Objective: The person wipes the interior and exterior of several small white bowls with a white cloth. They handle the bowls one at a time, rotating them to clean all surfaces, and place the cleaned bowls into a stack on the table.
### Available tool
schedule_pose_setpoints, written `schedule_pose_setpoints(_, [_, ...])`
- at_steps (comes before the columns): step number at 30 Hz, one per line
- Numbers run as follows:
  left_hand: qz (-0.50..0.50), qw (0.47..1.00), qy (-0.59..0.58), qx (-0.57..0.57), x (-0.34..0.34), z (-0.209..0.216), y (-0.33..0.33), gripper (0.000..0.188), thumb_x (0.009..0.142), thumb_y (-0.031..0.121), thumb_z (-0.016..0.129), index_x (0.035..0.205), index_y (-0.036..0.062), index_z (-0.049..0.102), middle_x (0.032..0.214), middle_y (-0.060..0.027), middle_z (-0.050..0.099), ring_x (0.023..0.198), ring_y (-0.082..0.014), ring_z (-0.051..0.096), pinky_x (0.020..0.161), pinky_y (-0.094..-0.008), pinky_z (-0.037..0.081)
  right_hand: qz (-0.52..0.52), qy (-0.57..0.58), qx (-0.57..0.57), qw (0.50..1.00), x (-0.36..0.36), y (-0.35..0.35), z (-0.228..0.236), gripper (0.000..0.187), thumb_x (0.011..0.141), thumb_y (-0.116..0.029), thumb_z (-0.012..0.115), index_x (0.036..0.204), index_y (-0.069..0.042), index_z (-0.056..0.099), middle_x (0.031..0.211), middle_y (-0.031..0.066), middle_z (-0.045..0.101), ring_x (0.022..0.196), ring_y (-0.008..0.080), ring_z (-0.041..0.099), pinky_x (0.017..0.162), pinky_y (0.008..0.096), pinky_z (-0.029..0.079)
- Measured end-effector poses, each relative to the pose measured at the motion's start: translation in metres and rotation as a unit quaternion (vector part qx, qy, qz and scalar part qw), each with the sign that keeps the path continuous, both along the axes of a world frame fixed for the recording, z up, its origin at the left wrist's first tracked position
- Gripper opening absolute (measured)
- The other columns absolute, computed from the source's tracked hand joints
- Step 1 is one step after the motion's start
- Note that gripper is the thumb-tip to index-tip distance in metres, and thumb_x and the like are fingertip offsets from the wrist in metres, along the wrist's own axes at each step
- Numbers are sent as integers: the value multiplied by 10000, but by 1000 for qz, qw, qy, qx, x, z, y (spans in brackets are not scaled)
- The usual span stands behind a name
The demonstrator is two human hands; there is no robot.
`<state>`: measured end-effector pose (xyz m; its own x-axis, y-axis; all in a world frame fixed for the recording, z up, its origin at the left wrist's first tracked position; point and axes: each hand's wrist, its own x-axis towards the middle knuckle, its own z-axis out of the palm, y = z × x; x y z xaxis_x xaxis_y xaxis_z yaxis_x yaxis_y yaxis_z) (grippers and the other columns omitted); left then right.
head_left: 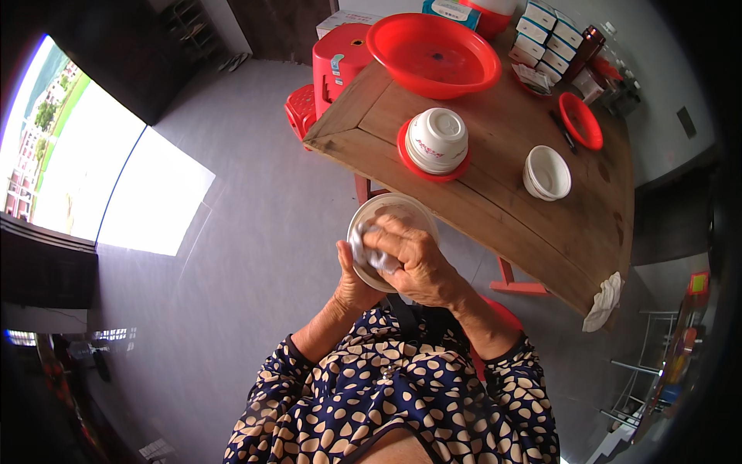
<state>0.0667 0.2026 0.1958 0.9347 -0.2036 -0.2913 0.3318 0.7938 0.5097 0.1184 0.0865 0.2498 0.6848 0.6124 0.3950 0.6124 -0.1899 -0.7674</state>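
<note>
In front of my body, my left hand point(355, 287) grips a white bowl point(410, 203) by its near left side, thumb up along the outside. The bowl's opening faces up toward me. My right hand point(421, 261) reaches inside it, its fingers bent over a crumpled whitish cloth point(360, 249) that presses against the inner wall. Part of the cloth is hidden under the fingers. Just past the bowl, on the wooden table, a stack of upturned white bowls point(438, 139) rests on a red plate point(404, 157).
On the table point(495, 209) stand a large red basin point(433, 58), more white bowls point(548, 174), a small red dish point(580, 121) and stacked tissue boxes point(545, 40). A white cloth point(604, 301) hangs at the table's near corner. Red stools point(340, 66) stand beyond its left end.
</note>
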Motion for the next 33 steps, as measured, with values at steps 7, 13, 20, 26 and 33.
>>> schedule_pose_setpoints(7, [-35, 999, 16, -30, -11, -10, 8, 1198, 522, 901, 511, 1378, 78, 347, 1334, -146, 451, 1226, -305, 461, 1038, -475, 376, 196, 120, -30, 973, 8, -16, 17, 340, 661, 92, 655, 978, -32, 642, 1097, 132, 598, 1005, 303, 597, 847, 347, 491])
schedule_pose_setpoints(13, [-2, 997, -71, -21, 0, -9, 7, 1087, 606, 835, 543, 1396, 118, 331, 1382, -116, 406, 1268, -277, 410, 1067, -456, 335, -123, 20, 24, 992, -6, 17, 3, 395, 639, 61, 687, 1016, -45, 639, 993, 113, 582, 941, 292, 567, 811, 360, 468])
schedule_pose_setpoints(20, [-16, 998, -65, 15, 2, -5, 19, 1158, 578, 839, 571, 1389, 55, 309, 1322, -167, 451, 1196, -300, 491, 1024, -444, 404, 74, 60, 14, 995, 2, 5, 4, 333, 682, 86, 646, 993, -35, 651, 1146, 116, 568, 1065, 300, 556, 903, 373, 464])
schedule_pose_setpoints(26, [-57, 998, -35, 1, -3, 2, 22, 1136, 585, 835, 577, 1374, 53, 339, 1307, -170, 462, 1182, -304, 495, 1003, -451, 422, 267, 114, -49, 956, 15, -20, 17, 323, 684, 78, 646, 988, -28, 660, 1138, 138, 566, 1056, 317, 575, 884, 360, 487])
schedule_pose_setpoints(33, [26, 1000, -6, -10, 0, 0, 7, 1071, 603, 850, 536, 1346, 93, 388, 1300, -137, 473, 1198, -277, 479, 1023, -434, 398, 18, -38, -4, 999, 0, 3, 8, 341, 662, 51, 675, 984, -60, 654, 1074, 127, 549, 967, 308, 587, 818, 385, 504])
